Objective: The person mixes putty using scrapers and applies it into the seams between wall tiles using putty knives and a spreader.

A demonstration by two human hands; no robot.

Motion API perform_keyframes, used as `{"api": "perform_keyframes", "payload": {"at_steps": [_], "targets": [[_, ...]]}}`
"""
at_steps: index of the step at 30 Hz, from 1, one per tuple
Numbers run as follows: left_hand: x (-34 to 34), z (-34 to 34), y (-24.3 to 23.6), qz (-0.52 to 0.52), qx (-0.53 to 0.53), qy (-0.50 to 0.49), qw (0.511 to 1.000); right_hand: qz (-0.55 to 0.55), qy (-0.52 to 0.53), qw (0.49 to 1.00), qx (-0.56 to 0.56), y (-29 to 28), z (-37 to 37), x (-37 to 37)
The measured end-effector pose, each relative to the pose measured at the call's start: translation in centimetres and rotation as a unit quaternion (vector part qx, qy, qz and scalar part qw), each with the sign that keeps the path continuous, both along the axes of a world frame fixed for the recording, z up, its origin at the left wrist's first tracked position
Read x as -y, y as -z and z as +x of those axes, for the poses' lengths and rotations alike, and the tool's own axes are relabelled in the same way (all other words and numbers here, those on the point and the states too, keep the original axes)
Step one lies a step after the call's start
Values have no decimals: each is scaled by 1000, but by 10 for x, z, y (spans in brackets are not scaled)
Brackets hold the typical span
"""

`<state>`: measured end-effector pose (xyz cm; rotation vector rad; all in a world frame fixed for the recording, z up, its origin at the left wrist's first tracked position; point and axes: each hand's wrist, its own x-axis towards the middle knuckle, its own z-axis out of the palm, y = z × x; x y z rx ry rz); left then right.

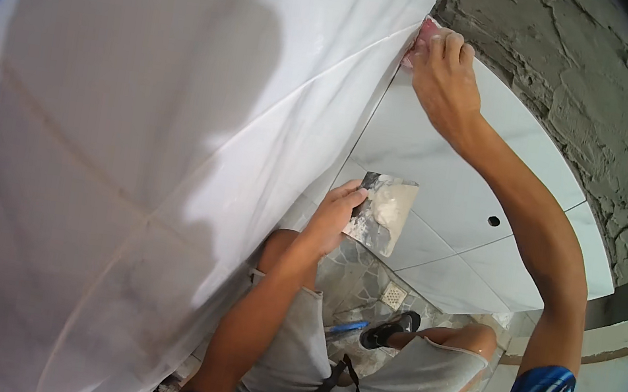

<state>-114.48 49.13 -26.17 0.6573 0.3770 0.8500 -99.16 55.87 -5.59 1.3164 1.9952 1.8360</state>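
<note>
**A:** How far along does the tiling look?

**B:** Well on, I'd judge. The near wall of white tiles point(138, 131) on the left is fully covered, and the adjoining tiled wall point(444, 182) on the right is covered up to its top edge. Above that edge the rough grey mortar point(587, 82) is bare, so that part is not yet tiled.

**A:** And the hands?

**B:** The right hand point(444, 82) reaches up into the corner where the two walls meet. Its fingers are curled and pinched on a small pinkish pad point(425, 37), a sponge or cloth as far as I can tell, pressed against the corner joint at the top. The left hand point(333, 216) is lower, closed around the edge of a flat metal trowel point(382, 212) with a lump of pale paste, seemingly grout, on its blade, held just beside the same corner.

**A:** So joint work?

**B:** That's my reading: the corner seam is being filled or wiped. The thin lines between tiles look pale; I can't tell which are finished.

**A:** Anything below?

**B:** The person's knees in grey shorts, a black sandal point(389, 331), a square floor drain point(394, 295) in a stone-pattern floor, and a round hole point(493, 220) in one right-hand tile.
</note>
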Motion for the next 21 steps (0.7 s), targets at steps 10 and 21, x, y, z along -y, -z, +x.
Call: {"api": "perform_keyframes", "payload": {"at_steps": [10, 21], "targets": [[3, -1, -8, -25, 22, -25, 999, 26, -22, 999, -10, -12, 8, 0], [4, -5, -8, -7, 24, -29, 999, 37, -52, 998, -19, -22, 6, -1]]}}
